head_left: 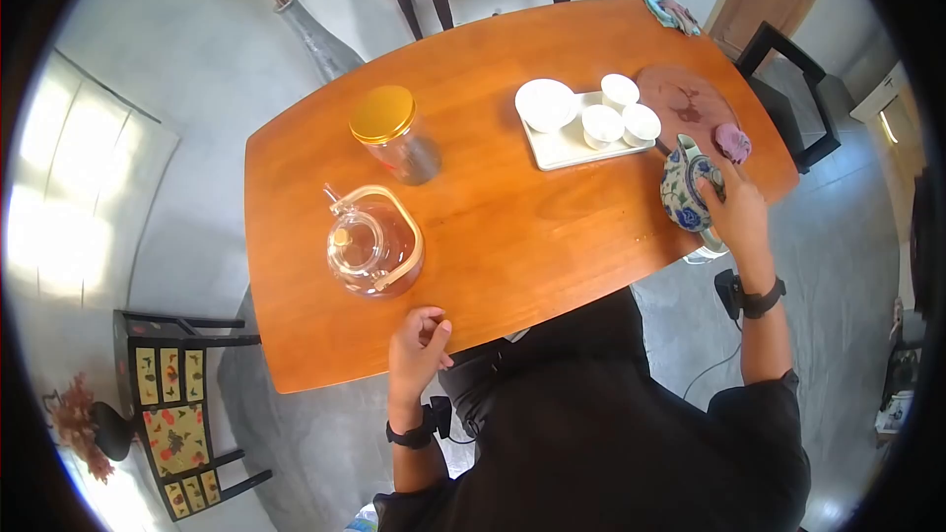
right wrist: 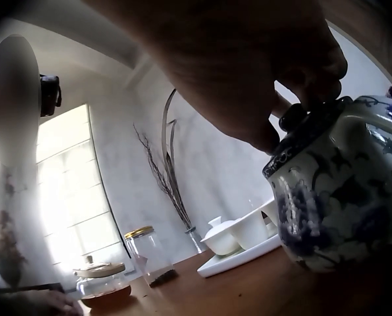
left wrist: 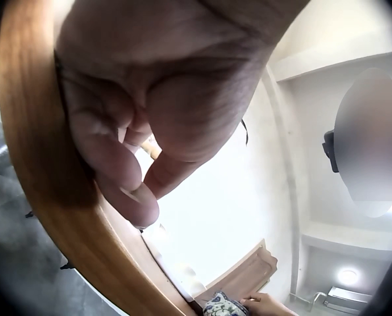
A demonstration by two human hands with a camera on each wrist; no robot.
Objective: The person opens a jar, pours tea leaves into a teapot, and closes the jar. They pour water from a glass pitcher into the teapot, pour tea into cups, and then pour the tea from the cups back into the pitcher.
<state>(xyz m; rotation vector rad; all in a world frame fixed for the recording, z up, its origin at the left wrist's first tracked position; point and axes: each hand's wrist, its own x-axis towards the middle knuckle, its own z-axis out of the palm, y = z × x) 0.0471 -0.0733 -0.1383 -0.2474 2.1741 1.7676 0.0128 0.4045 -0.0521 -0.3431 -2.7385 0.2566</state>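
Right hand [head_left: 739,214] is over the pot [head_left: 678,199], and the grip is on: thumb to one side of the lid [right wrist: 312,128], fingers to the other, the dark knob [right wrist: 293,118] between them. So the lid lies straight beneath those fingers, seated on the pot as far as the right wrist view shows, and the pot is down at the near right edge of the table [head_left: 493,246], just beside the tray [head_left: 552,160]. And look at the long axis: spout [head_left: 687,144] pointing away from the body, toward the round board [head_left: 662,86], handle [head_left: 710,238] back at the table's edge, the forearm reaching in from the handle side. No contest over which hand is nearer; the left hand [head_left: 414,355] is well apart, at the near edge by the kettle [head_left: 355,261], fingers loosely bent, nothing in them. Any writing? None to be read: the pot carries blue flowers, and the gold-topped jar [head_left: 396,155] shows a touch of red, too small to make out.
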